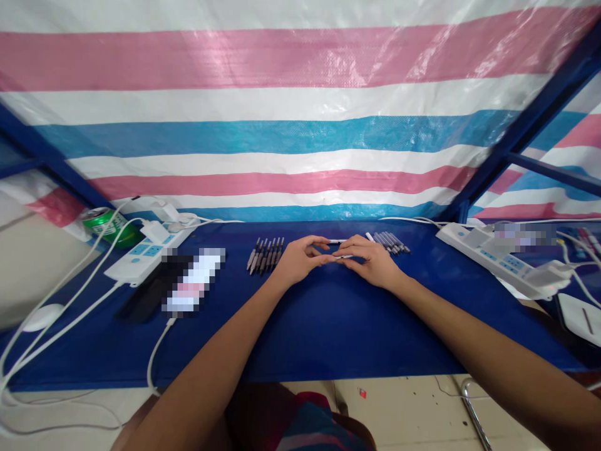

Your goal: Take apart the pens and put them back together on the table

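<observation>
My left hand (303, 258) and my right hand (373, 258) meet over the middle of the table, with their fingers bent and closed. Between their fingertips is a slim white pen piece (344, 257), gripped by both hands and partly covered. Just behind it, another white pen-like stick (336, 241) shows between the index fingers; whether it is touched or lies on the table I cannot tell. A row of grey and dark pens (265, 255) lies left of my left hand. Beyond my right hand lies a row of slim grey pen pieces (389, 242).
On the left are a lit phone (197, 282), a dark flat object (150, 291), a white power strip (149, 254) and a green can (111, 227). Another power strip (504, 260) with cables stands right. Striped sheeting (300, 138) hangs behind the blue table (338, 335).
</observation>
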The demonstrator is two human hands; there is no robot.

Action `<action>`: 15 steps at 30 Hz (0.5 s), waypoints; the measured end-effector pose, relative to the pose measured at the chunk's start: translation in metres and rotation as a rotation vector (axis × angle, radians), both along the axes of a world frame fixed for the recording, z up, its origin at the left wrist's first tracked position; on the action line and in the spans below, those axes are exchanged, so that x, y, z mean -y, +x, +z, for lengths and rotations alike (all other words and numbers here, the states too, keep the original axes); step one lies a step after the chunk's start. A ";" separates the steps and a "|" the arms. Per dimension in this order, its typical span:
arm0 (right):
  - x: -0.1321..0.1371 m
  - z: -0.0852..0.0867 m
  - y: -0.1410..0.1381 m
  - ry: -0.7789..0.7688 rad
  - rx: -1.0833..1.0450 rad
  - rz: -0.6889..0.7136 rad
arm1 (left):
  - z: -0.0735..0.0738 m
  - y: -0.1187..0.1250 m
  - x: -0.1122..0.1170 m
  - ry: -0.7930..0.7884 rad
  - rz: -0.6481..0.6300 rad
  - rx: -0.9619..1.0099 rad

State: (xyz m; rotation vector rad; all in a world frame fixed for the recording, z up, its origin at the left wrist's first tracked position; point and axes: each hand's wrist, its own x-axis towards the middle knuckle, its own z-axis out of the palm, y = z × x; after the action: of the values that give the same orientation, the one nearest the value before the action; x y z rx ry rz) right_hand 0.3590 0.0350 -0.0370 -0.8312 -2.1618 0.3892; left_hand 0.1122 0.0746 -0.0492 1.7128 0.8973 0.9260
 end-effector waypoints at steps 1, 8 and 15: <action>0.001 0.000 -0.001 -0.001 0.012 0.004 | 0.001 0.000 0.001 -0.046 -0.011 0.005; 0.001 -0.002 0.001 -0.005 -0.028 -0.058 | 0.006 0.001 -0.001 -0.079 0.042 0.124; -0.004 -0.004 0.005 0.026 -0.071 -0.127 | 0.010 -0.010 -0.005 0.014 0.058 -0.105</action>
State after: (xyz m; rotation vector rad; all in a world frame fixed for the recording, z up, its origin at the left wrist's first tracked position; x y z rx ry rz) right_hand 0.3644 0.0391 -0.0406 -0.9210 -2.0327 0.3209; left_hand 0.1018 0.0792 -0.0389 1.7687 1.0166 0.8881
